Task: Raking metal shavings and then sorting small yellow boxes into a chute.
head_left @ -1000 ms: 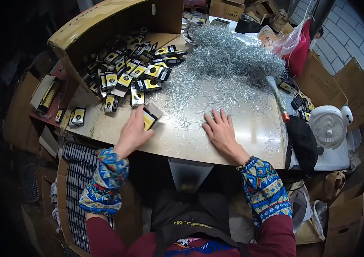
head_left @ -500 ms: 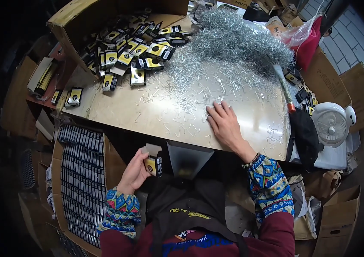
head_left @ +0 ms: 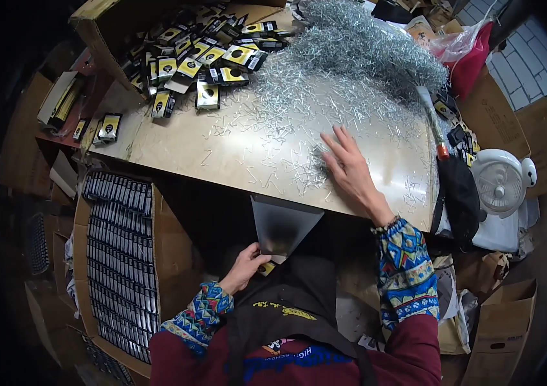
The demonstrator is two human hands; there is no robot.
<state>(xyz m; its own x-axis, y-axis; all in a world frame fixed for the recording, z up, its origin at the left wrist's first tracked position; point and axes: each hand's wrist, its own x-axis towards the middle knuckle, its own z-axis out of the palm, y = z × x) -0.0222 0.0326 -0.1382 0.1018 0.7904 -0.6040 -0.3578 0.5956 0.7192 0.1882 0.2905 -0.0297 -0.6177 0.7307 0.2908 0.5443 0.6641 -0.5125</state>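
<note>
My left hand [head_left: 245, 267] grips a small black and yellow carton [head_left: 266, 268] at the lower end of a grey metal chute [head_left: 284, 222], which hangs from the table's front edge. Most of the carton is hidden by my fingers and the chute. On the table [head_left: 180, 145], my right hand [head_left: 349, 170] is open with its fingers stretched out. Just left of its fingertips lies a loose cluster of small bent metal wire pieces [head_left: 307, 168]. A large heap of the same silvery pieces [head_left: 363, 55] rises behind it.
Many black and yellow cartons [head_left: 208, 58] lie heaped at the back left beside a cardboard wall [head_left: 103, 45]. Below left, a cardboard box [head_left: 174, 235] holds rows of packed cartons [head_left: 119, 257]. A brush [head_left: 439, 138] and a white fan [head_left: 497, 183] are at the right.
My left hand has moved right with the carton, bringing it under the chute's lower end. My right hand has shifted slightly right and farther onto the table, and wire pieces now gather beside it.
</note>
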